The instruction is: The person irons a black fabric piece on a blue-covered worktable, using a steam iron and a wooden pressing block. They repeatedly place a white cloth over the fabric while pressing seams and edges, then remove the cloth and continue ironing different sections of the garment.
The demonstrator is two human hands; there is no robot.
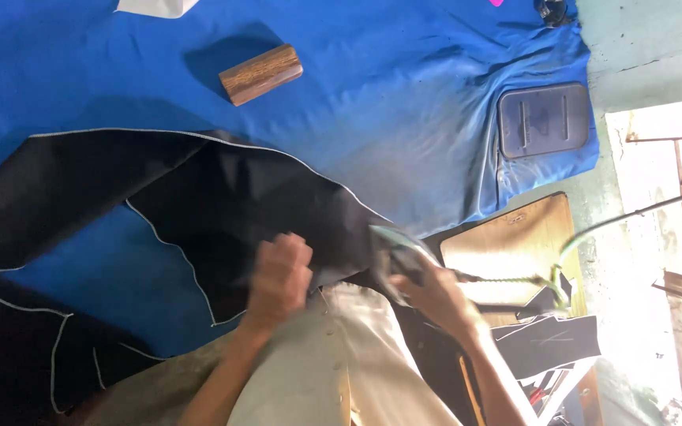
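The left hand [279, 278] is closed in a fist, gripping the near edge of the black fabric [222, 213]. The right hand [434, 296] is closed around the handle of an iron [398, 254]; motion blur hides the finger positions. The iron sits at the near edge of the bench, at the fabric's right end.

The black fabric, edged with white stitching, lies spread across the blue bench cover [372, 102], from the left edge towards the middle. A wooden block [260, 74] lies on the cover near the far edge, well apart from both hands. A dark rectangular pad [544, 120] rests at the right end. A wooden board [515, 244] adjoins the bench beside the right hand.
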